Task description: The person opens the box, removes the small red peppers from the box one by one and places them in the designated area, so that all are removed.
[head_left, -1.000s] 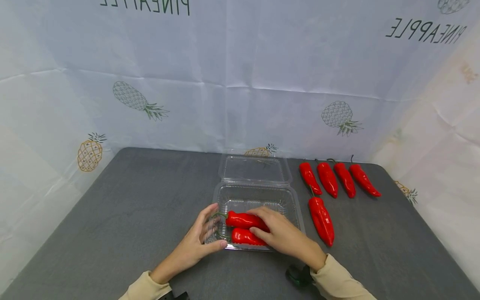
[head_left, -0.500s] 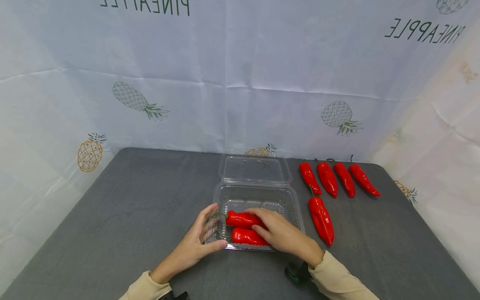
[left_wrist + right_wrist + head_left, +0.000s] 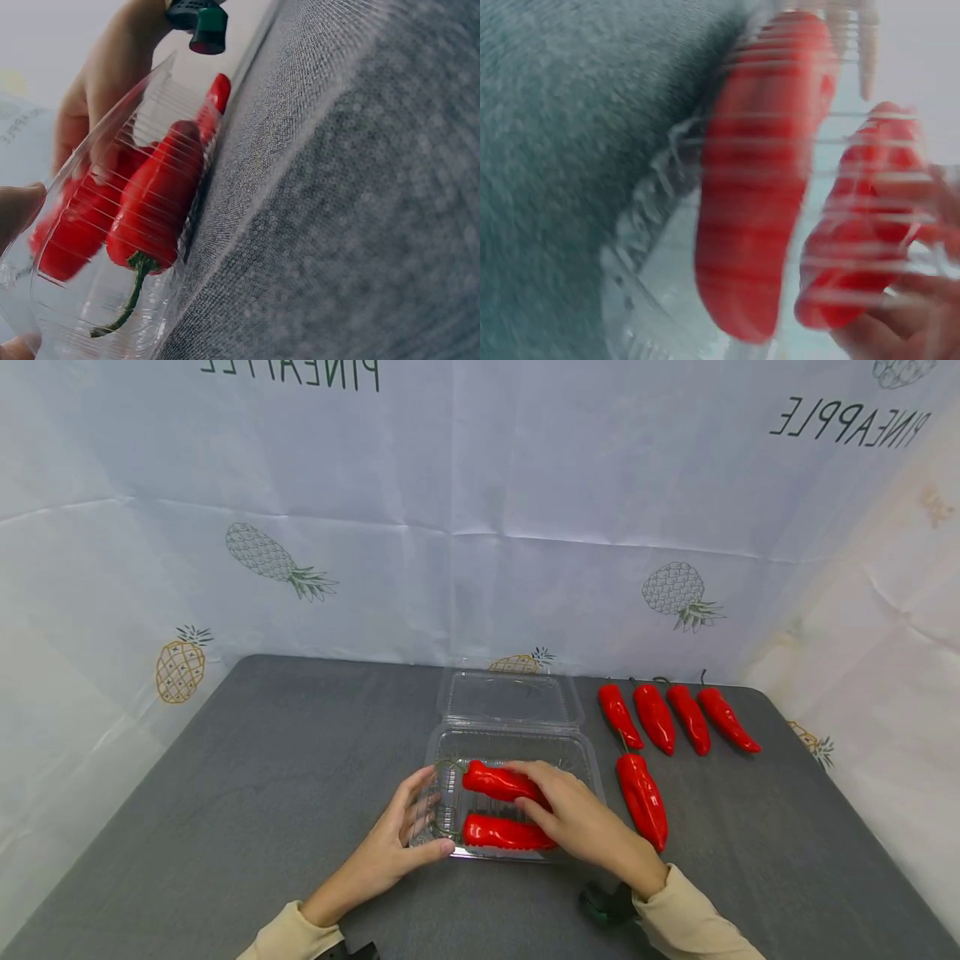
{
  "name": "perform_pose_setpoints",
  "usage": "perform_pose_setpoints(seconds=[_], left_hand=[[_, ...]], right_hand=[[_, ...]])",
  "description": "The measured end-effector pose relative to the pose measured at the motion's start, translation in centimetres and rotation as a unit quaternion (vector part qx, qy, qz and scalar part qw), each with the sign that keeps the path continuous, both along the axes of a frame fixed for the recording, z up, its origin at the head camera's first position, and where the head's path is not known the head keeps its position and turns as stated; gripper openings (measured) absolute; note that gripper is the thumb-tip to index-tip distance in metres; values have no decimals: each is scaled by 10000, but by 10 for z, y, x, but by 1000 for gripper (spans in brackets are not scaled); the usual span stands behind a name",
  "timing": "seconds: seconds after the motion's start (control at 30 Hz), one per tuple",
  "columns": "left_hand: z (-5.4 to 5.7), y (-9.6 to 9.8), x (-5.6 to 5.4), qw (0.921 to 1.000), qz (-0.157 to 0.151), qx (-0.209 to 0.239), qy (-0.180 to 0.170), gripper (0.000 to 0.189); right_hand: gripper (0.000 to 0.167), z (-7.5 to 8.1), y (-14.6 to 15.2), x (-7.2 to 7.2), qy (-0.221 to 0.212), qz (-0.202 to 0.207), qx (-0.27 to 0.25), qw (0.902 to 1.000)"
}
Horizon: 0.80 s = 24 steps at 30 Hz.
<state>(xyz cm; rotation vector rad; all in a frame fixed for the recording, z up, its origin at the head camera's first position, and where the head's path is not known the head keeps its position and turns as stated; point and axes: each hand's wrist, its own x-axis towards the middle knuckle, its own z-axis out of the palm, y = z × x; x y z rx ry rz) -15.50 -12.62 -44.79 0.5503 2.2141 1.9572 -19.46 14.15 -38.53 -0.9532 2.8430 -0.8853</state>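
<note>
A clear plastic clamshell container [image 3: 592,760] stands on the dark table with its lid laid back. My left hand [image 3: 393,831] holds its left side, thumb at the front corner and fingers around the side wall. My right hand [image 3: 573,814] grips a red pepper [image 3: 491,781] over the container, its stem pointing left; the far end is hidden under the fingers. Another red pepper [image 3: 502,832] lies along the front wall inside. The left wrist view shows this front pepper [image 3: 154,202] through the ribbed plastic, stem downward. In the right wrist view the gripped pepper [image 3: 859,225] is blurred.
To the container's right lies a red pepper [image 3: 642,802] on the table. Behind it several more form a row, including a pepper [image 3: 655,718] near the back edge. The open lid [image 3: 510,697] reaches toward the white pineapple-print cloth [image 3: 450,593].
My right hand has shifted the gripped pepper backward and slightly right, opening a gap from the front pepper. My left hand has stayed in place on the container.
</note>
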Motion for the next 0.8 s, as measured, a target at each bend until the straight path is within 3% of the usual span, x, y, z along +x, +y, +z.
perform_pose_setpoints(seconds=[0.37,0.8], left_hand=[[2,1,-1,9999,-2,-47,-92,88],[2,1,0,9998,9,-92,-147,89]], right_hand=[[52,18,23,2,147,-351,-482,9981],[52,24,51,5,503,-690,-726,9937]])
